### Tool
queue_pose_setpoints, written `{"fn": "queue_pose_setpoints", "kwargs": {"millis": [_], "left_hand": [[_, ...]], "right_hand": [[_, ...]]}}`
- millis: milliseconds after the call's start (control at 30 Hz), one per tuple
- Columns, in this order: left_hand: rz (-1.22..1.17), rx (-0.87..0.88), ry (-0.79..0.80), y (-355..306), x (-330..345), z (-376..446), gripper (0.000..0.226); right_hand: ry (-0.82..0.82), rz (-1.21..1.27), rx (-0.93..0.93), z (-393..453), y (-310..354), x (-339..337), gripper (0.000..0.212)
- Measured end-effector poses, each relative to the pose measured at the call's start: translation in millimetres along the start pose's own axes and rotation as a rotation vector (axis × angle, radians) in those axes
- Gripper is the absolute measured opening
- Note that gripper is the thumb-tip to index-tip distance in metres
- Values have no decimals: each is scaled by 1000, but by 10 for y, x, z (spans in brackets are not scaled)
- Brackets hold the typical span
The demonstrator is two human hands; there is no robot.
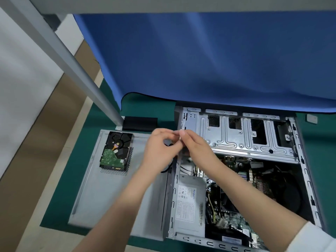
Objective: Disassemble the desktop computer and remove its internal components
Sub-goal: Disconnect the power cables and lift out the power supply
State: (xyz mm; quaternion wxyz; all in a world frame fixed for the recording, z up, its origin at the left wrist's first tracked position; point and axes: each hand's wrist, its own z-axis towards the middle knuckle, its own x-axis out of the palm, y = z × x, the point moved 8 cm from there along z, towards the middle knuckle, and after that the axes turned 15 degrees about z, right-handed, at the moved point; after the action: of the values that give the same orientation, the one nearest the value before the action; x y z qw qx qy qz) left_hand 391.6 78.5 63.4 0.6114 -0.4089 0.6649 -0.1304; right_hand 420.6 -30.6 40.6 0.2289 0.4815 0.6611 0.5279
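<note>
— Nearest?
— The open computer case (241, 179) on the green mat (60, 202); the power supply (189, 204) label is too blurred to read.
— The hands?
— Left hand (160, 153) and right hand (196, 148), fingers curled, meet over the case's far-left corner, pinching something small and whitish; what it is, I cannot tell.
— Beyond?
— A hard drive (116, 151) lies on the removed side panel (109, 188).

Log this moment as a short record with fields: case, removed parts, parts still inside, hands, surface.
case: open desktop computer case, lying on its side, drive cage at the far end
removed parts: hard drive, circuit board up, resting on the grey side panel left of the case
parts still inside: power supply, motherboard
hands: left hand and right hand meet above the case's left edge, fingertips together on something small and pale; item too blurred to identify
surface: green mat, blue cloth behind
</note>
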Motion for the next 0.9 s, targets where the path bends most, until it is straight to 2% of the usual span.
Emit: {"fn": "queue_pose_setpoints", "kwargs": {"millis": [100,167,200,233,300,367,467,633,900], "left_hand": [[6,126,-68,60,99,-22,10],[135,134,-182,368,-6,56,7],[260,83,-218,625,-65,127,21],[409,-12,-193,951,-95,201,38],[682,-280,20,1659,-65,289,63],[808,-405,229,2114,61,290,68],[891,-381,243,2272,183,320,65],[904,-468,192,2384,87,365,87],[895,-489,213,2563,-106,393,89]], "right_hand": [[-138,173,90,83,-119,-123,24],[-201,197,113,149,-155,-233,25],[-217,147,107,193,-162,-286,26],[-222,63,93,234,-163,-327,26],[-205,-103,59,307,-174,-353,27],[-198,-154,32,356,-196,-364,28],[-202,-95,15,389,-216,-402,28],[-153,-30,33,413,-202,-422,30],[-146,-21,15,435,-230,-430,28]]}}
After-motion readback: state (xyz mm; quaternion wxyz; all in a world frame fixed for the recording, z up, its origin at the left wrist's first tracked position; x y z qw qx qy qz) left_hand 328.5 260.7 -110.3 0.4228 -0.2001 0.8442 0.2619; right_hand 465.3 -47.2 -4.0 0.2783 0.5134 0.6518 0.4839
